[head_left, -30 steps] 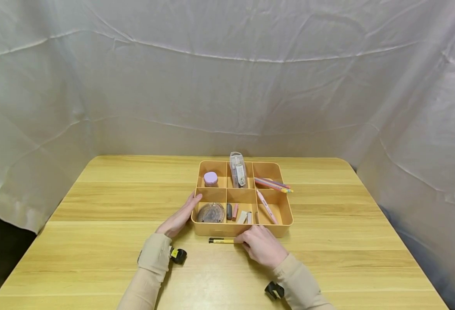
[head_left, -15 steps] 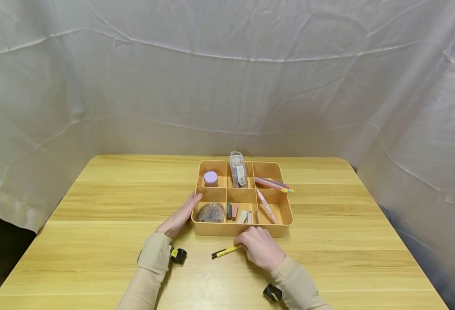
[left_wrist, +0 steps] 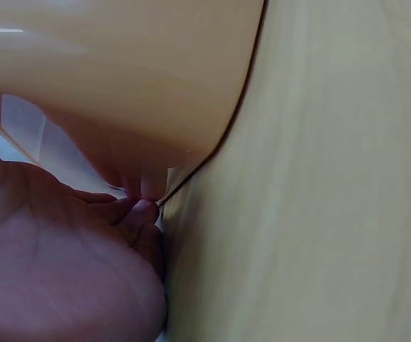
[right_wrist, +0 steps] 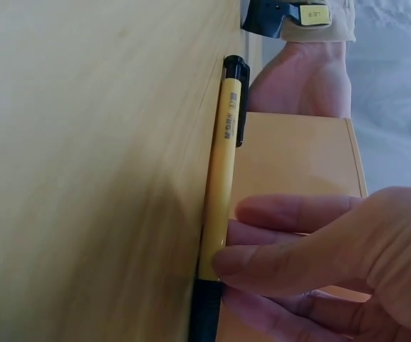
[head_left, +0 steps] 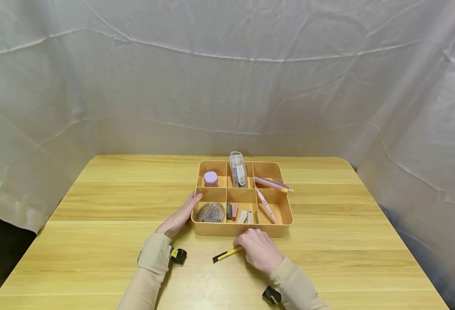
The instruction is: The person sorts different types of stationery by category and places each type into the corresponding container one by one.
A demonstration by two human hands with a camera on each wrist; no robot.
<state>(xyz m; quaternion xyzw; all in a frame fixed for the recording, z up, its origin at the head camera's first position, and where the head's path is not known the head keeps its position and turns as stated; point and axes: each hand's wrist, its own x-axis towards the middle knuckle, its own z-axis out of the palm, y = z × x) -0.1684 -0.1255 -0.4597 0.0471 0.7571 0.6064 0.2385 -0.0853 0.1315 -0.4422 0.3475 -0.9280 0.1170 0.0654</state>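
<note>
My left hand (head_left: 178,218) holds the left side of an orange six-compartment organizer box (head_left: 243,230), its thumb at the rim. In the left wrist view, the fingers (left_wrist: 142,214) touch the outer wall low by the tabletop. In front of the box, my right hand (head_left: 260,251) pinches a yellow pen (head_left: 227,254) with a black clip and black grip. The right wrist view shows the thumb (right_wrist: 237,262) on the yellow barrel near the black grip section (right_wrist: 206,306). The pen's clip end points left and toward the person, close over the table.
The box holds a lilac-lidded jar (head_left: 210,178), a clear case (head_left: 238,170), several coloured pens (head_left: 272,184), a pink pen (head_left: 267,206), a round translucent object (head_left: 210,212), a dark grey piece (head_left: 229,211) and small erasers. Grey curtains (head_left: 227,94) surround the wooden table (head_left: 351,241).
The pen, earlier lying parallel along the box front, has swung so its clip end sits nearer the person. My right hand has shifted slightly toward the person; the left hand has stayed put.
</note>
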